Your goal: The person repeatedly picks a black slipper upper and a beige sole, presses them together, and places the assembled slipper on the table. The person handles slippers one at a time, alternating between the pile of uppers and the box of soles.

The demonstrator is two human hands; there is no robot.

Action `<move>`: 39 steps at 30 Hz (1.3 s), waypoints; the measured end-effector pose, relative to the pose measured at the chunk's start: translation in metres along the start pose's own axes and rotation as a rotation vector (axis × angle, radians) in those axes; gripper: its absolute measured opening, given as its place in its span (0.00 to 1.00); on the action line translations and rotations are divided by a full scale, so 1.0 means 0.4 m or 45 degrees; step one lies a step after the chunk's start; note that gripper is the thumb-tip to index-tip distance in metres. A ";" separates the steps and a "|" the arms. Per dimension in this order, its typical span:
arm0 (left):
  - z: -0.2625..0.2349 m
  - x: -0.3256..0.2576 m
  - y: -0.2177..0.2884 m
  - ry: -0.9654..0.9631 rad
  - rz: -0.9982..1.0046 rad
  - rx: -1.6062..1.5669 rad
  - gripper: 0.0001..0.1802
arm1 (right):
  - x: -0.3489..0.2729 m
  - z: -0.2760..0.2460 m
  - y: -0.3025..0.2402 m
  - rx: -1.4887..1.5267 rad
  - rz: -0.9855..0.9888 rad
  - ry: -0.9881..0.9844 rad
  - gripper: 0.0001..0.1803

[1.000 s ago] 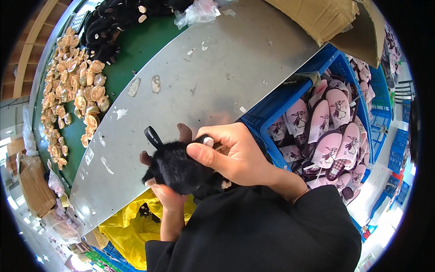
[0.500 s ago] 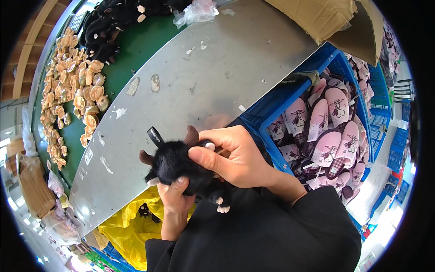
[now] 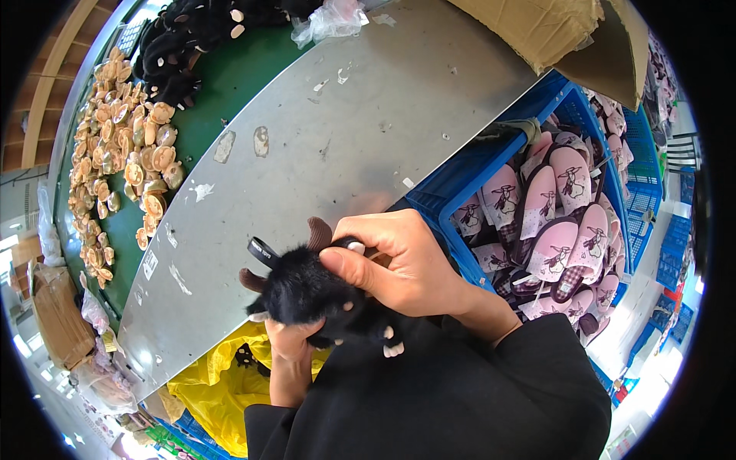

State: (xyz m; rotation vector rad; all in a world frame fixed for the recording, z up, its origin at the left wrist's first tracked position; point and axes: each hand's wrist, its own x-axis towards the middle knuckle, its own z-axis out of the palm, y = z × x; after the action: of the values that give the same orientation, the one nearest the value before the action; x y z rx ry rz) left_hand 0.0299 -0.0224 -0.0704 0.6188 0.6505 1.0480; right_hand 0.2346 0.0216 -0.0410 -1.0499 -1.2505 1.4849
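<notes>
A black plush animal [image 3: 303, 291] with brown ribbed ears and pale paws is held between my two hands, above the near edge of the metal table. My left hand [image 3: 290, 341] grips it from below, its fingers mostly hidden behind the plush. My right hand [image 3: 395, 261] pinches the toy's upper right side, thumb on top, beside one ear and a white paw. A black ribbon loop [image 3: 263, 251] stands out from the toy's far side.
Many small beige plastic pieces [image 3: 157, 157] and a heap of black plush toys [image 3: 172, 57] lie on the green surface [image 3: 230, 77] beyond the metal table [image 3: 337, 123]. Blue crates [image 3: 448, 201] of pink slippers [image 3: 537, 199] stand right. Below left is a yellow bag [image 3: 222, 399]; a cardboard box [image 3: 529, 27] is far right.
The plush has turned slightly in my hands, its ears and ribbon loop shifting and its lower paw swinging right. Both hands keep their hold.
</notes>
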 end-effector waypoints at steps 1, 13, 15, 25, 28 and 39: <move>0.009 0.005 0.006 -0.034 -0.009 0.066 0.40 | -0.001 0.000 0.001 -0.002 -0.006 0.015 0.17; 0.076 0.037 0.034 0.249 0.011 0.430 0.38 | 0.007 0.031 0.059 -0.428 -0.361 0.209 0.10; 0.101 0.053 0.029 0.406 0.027 0.424 0.27 | 0.013 0.028 0.060 -0.413 -0.367 0.261 0.09; 0.108 0.088 0.000 0.523 0.285 0.282 0.23 | -0.031 0.010 0.025 0.510 -0.088 0.023 0.16; 0.112 0.083 0.015 0.534 0.162 0.417 0.22 | -0.031 0.024 0.024 0.568 0.049 0.060 0.14; 0.116 0.055 0.007 0.542 0.135 0.404 0.18 | -0.015 0.025 0.074 -0.146 -0.401 0.182 0.15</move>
State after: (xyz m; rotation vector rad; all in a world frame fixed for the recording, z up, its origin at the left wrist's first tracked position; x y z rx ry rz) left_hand 0.0704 -0.0080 -0.0420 0.7156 1.1825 1.1984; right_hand 0.2229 0.0110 -0.0687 -0.9636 -1.3412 1.0921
